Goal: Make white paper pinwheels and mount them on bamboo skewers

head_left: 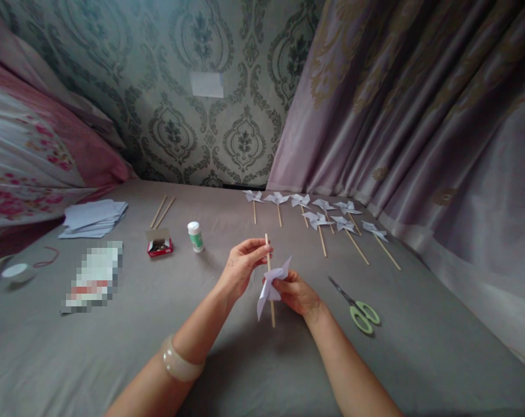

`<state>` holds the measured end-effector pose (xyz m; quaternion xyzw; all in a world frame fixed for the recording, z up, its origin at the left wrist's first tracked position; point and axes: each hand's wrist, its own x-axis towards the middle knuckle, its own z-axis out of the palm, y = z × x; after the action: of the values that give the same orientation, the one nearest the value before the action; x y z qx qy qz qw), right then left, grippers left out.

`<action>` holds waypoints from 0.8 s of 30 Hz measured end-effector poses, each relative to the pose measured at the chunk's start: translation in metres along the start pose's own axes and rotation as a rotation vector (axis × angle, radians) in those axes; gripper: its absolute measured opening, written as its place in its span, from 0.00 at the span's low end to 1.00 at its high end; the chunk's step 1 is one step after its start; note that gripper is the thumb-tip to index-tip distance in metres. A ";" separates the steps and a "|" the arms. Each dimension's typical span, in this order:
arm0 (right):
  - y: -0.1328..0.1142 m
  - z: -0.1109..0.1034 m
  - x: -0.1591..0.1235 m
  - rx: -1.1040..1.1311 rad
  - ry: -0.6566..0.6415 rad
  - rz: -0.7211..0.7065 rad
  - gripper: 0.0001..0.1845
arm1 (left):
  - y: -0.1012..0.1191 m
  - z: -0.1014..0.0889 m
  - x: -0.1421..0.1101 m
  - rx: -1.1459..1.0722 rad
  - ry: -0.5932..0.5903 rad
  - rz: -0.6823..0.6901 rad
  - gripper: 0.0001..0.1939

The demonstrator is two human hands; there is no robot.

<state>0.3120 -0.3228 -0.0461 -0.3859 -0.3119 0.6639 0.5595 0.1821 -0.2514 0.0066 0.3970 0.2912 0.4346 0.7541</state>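
Observation:
Between my two hands, above the grey cloth, is a white paper pinwheel (271, 284) against a thin wooden stick (268, 263). My left hand (247, 260) pinches the stick near its upper end with thumb and fingers. Lower down and to the right, my right hand (296, 289) grips the pinwheel, thumb pressed at its middle. The stick's lower end sticks out below the paper blades. Whether a pin joins paper and stick is too small to tell. Scissors with green handles (358, 310) lie to the right of my right hand.
Several finished-looking pinwheels on sticks (318, 221) lie at the back right. A white bottle with a green label (195, 237), a small red box (160, 246), two loose sticks (162, 212) and a stack of white paper (92, 219) are on the left. A curtain (396, 116) borders the right.

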 end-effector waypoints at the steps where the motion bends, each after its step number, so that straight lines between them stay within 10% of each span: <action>1: 0.000 0.000 0.000 -0.022 -0.014 0.004 0.13 | -0.002 -0.001 0.000 -0.020 0.006 -0.005 0.16; 9: -0.034 -0.006 0.008 -0.026 0.105 -0.155 0.15 | -0.003 -0.014 -0.008 -0.121 0.018 -0.023 0.16; 24: -0.040 0.023 0.050 0.104 -0.218 -0.216 0.16 | 0.002 -0.008 -0.021 -0.024 -0.024 0.074 0.12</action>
<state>0.3081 -0.2661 -0.0085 -0.2465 -0.3757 0.6530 0.6097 0.1652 -0.2670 0.0056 0.4036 0.2621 0.4609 0.7457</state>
